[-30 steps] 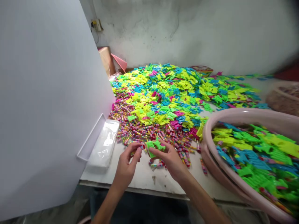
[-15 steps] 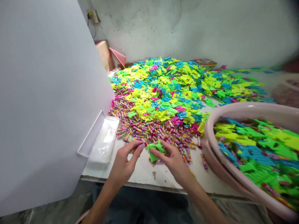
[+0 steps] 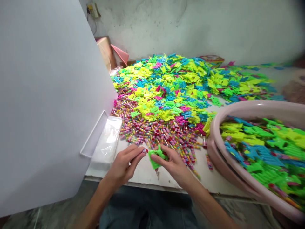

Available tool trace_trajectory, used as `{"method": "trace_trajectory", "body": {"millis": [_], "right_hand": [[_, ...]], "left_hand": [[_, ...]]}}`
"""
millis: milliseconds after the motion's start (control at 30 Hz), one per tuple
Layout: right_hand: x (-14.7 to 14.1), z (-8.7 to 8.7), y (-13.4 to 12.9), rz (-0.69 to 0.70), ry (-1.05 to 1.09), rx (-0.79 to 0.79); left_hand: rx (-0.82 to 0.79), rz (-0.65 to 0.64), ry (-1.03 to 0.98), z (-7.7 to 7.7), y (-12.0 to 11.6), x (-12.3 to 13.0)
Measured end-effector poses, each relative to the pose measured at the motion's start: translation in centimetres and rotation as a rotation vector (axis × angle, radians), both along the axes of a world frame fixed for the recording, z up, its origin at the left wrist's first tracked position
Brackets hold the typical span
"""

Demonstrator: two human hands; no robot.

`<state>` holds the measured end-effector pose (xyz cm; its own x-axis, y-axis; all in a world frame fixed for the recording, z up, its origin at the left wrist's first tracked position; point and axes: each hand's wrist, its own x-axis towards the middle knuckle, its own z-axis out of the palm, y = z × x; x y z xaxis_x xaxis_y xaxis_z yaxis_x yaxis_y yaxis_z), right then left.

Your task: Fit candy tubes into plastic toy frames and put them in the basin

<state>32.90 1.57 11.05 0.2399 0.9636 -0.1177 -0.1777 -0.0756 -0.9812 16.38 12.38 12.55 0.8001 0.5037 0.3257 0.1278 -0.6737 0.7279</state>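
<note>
My right hand (image 3: 172, 165) is curled low over the near edge of the desk (image 3: 143, 170), its fingers pressed onto a bright green plastic piece (image 3: 154, 160), which sits between my two hands, gripped rather than lying loose. My left hand (image 3: 122, 165) is nearly closed, its fingertips pinched at the piece's edge beside a small striped tube (image 3: 145, 150), though from this view I cannot tell whether it has hold of anything. The work right now sits at those fingertips, and it calls for a steady grip from both sides. Just beyond lies a heap of striped tubes (image 3: 152, 133), then a wide spread of neon plastic pieces (image 3: 166, 92). A clear plastic packet (image 3: 107, 143) lies beside a white panel (image 3: 47, 95) at left, a pink basin (image 3: 214, 133) full of green and blue pieces sits at right, and a stained plaster wall (image 3: 190, 28) closes the far side.
</note>
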Motion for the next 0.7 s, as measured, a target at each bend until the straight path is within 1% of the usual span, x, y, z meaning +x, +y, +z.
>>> {"method": "trace_trajectory", "body": {"millis": [67, 133, 233, 267, 300, 367, 400, 433, 467, 533, 633, 700], "right_hand": [[-0.5, -0.5, 0.1, -0.035, -0.081, 0.004], [-0.8, -0.5, 0.3, -0.127, -0.266, 0.04], [0.1, 0.2, 0.5, -0.161, -0.471, 0.094], [0.7, 0.5, 0.6, -0.185, -0.497, 0.1], [1.3, 0.8, 0.6, -0.235, -0.504, 0.097], [2.2, 1.1, 0.6, -0.341, -0.442, 0.071], [2.3, 1.1, 0.6, -0.348, -0.372, 0.05], [2.2, 0.9, 0.6, -0.297, -0.292, 0.033], [1.8, 0.7, 0.6, -0.23, -0.221, 0.026], [0.8, 0.3, 0.6, -0.111, -0.134, 0.029], [-0.4, 0.0, 0.4, -0.061, -0.099, 0.037], [-0.6, 0.1, 0.2, -0.051, -0.091, 0.026]], "left_hand": [[0.037, -0.01, 0.044, -0.5, -0.3, 0.0], [0.049, -0.051, 0.109, -1.0, -1.1, 0.3], [0.045, -0.202, 0.164, -1.5, -2.2, 0.0], [0.053, -0.208, 0.14, -1.4, -2.2, -0.4], [0.056, -0.138, 0.121, -1.1, -2.0, -0.9], [0.057, 0.188, 0.008, -0.3, -1.1, -2.0], [0.05, 0.274, -0.013, 0.1, -0.6, -2.5], [0.034, 0.29, -0.017, 0.5, -0.3, -2.7], [0.003, 0.279, -0.015, 0.7, -0.1, -2.8], [-0.072, 0.223, -0.01, 0.9, -0.3, -2.5], [-0.165, 0.231, -0.036, 0.4, -1.1, -1.7], [-0.193, 0.245, -0.048, 0.1, -1.6, -1.4]]}}
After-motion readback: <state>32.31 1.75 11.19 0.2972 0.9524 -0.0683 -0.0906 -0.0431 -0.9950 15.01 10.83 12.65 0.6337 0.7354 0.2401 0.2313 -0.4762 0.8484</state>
